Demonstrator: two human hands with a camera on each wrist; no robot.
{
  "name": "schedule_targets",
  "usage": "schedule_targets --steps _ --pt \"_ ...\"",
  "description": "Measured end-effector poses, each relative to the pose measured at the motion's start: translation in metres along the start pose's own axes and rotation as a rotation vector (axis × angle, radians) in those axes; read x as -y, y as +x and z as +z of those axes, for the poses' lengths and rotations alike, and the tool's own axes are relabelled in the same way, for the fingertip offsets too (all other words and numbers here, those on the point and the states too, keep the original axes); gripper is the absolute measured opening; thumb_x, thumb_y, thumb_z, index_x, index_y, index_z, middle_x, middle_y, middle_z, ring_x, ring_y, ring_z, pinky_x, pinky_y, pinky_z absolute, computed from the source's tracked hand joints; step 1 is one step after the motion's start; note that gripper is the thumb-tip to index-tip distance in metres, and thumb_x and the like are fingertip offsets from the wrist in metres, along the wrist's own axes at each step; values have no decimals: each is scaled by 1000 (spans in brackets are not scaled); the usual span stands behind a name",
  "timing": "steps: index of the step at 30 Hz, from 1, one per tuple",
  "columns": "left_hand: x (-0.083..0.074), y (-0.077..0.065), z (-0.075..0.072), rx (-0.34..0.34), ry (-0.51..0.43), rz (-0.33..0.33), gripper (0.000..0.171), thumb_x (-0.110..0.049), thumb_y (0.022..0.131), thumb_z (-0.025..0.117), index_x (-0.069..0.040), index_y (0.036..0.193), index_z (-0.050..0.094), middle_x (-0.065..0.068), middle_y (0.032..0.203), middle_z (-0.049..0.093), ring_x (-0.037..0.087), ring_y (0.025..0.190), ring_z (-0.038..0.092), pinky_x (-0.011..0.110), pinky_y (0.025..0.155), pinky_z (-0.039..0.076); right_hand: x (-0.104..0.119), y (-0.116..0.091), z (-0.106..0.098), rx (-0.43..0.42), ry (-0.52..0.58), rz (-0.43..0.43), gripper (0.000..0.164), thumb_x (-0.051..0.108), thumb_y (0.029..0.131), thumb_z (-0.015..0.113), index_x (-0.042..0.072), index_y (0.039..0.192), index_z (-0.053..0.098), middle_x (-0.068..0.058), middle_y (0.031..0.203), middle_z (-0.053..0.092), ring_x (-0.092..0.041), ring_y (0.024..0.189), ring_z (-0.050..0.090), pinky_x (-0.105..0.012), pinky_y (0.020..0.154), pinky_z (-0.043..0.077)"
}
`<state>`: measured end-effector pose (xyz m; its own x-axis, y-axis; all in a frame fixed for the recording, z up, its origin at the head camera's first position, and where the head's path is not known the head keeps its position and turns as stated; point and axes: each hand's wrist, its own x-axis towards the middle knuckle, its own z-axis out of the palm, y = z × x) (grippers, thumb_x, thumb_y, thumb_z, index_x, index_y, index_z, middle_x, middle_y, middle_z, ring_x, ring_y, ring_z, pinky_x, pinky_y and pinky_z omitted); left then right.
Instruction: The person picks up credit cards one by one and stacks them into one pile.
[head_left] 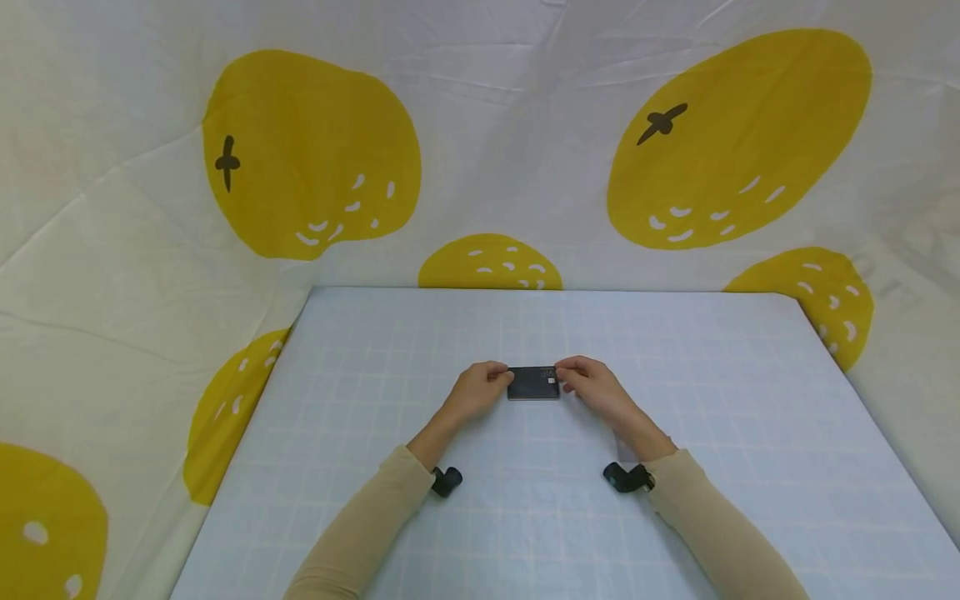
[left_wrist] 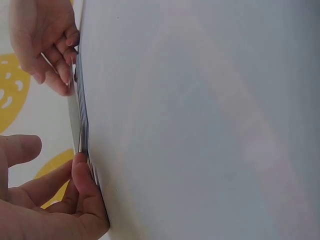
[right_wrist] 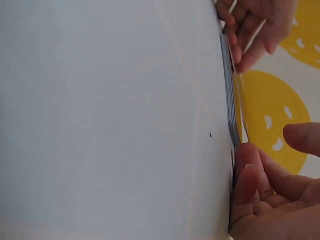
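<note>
A stack of thin dark cards lies flat near the middle of the table, its top face marked with small pale print and a white square. Edge-on in the left wrist view, the stack shows several layers, with one thin card slightly apart above them. My left hand grips the left end with curled fingers. At the right end my right hand holds the edge the same way. Both wrist views show a thumb raised off the cards, and the fingertips against the end of the stack.
The table has a pale gridded cover. Behind and beside it hangs a white cloth printed with yellow fruit. A dark wrist camera sits at the left cuff, another camera at the right.
</note>
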<state>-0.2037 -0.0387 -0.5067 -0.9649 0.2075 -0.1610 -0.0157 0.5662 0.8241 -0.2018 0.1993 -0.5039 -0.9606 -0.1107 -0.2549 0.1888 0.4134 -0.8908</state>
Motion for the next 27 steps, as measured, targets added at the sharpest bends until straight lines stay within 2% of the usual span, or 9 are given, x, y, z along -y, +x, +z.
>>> schedule_targets --steps 17,27 --pt "1 0 3 2 2 -24 41 -33 101 58 -5 130 65 9 122 68 25 115 62 43 96 48 0 2 -1 11 -52 10 33 27 102 59 4 125 65 -10 113 66 -24 96 61 -34 76 47" --pt "0 -1 4 0 20 -14 41 -33 100 59 -5 129 66 3 111 70 20 105 64 41 90 50 -1 2 0 11 -83 9 34 28 102 57 5 126 63 -11 114 66 -24 96 61 -35 77 48"
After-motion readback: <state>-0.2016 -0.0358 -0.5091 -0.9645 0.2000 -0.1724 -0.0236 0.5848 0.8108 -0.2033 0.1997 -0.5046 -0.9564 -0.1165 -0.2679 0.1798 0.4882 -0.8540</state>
